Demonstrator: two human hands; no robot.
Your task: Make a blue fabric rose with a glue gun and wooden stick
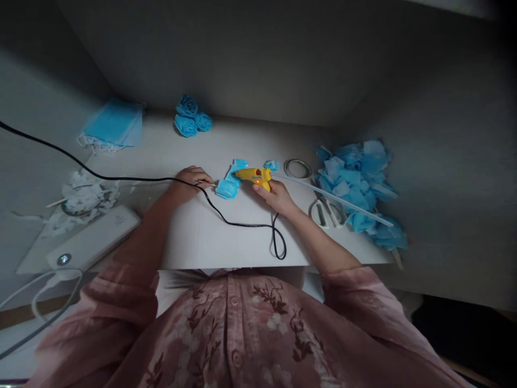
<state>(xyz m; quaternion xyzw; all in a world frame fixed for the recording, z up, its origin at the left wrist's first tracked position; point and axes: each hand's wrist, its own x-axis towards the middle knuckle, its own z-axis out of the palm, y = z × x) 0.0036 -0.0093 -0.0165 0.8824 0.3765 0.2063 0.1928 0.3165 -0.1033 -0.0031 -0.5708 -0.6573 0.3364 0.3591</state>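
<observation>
Grey walls (242, 64) — seemingly plain — enclose a white tabletop (194, 242) in dim light.

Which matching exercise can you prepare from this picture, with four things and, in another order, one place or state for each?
1. yellow plastic glue gun
2. blue fabric strip
3. three rolled blue fabric roses
4. white rectangular power bank

A. near the grey back wall
B. display glowing
C. in the right hand
D. between the left hand and the right

1-C; 2-D; 3-A; 4-B
</observation>
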